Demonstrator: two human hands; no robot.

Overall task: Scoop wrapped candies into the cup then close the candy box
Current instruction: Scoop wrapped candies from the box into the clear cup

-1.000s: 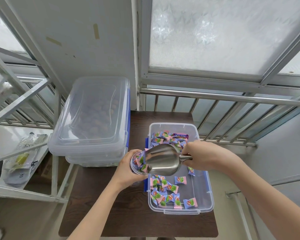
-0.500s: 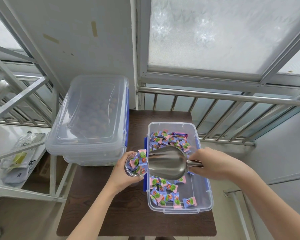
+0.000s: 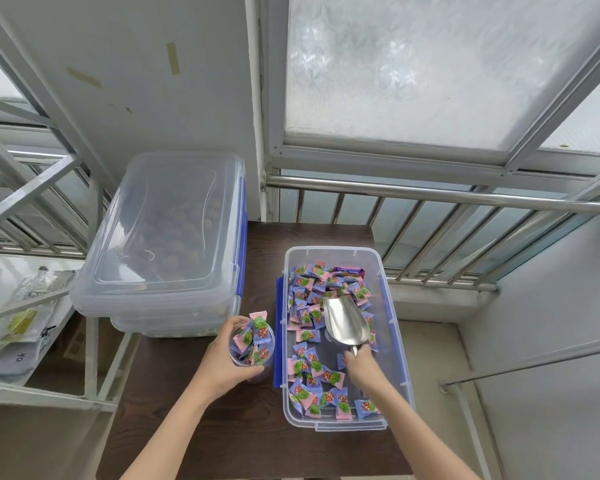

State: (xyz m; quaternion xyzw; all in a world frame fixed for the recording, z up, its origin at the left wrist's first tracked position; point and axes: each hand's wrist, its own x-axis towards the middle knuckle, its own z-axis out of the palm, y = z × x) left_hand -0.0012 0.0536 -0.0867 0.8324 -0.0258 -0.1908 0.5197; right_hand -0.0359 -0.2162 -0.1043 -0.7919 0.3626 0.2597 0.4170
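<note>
Two hands over dark table [image 3: 201, 427] by frosted window [image 3: 413, 64], left [image 3: 222, 365] clasping cup [image 3: 252, 344], right [image 3: 361, 367] gripping scoop [image 3: 345, 320]

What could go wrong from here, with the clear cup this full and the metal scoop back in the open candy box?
1. The clear plastic cup in the left hand is heaped; one pink wrapped candy sticks above the rim and may fall onto the dark wooden table.
2. Another load from the shiny metal scoop, held by the right hand, would probably overflow it.
3. A scoop left in the open clear candy box could get in the lid's way.
</note>
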